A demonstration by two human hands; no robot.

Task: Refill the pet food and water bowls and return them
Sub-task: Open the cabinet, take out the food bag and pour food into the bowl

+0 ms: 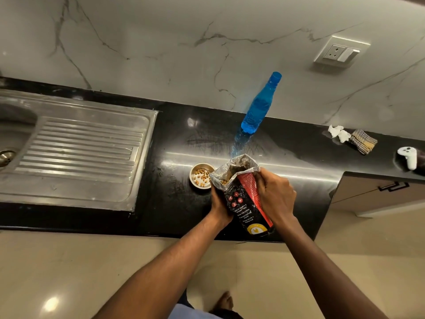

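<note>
Hands, two, hold one food bag [243,203] near the counter [174,146] front edge: our left hand [220,208] grips its side, our right hand [274,199] pinches its open top. We count one bowl [201,175] with kibble touching the bag and one bottle [258,107] behind.

Open black-red food bag [243,203] tilted over small steel bowl [201,175] holding few brown kibbles.

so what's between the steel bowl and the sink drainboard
Nothing: the head view shows bare black counter between the bowl and the drainboard.
</note>
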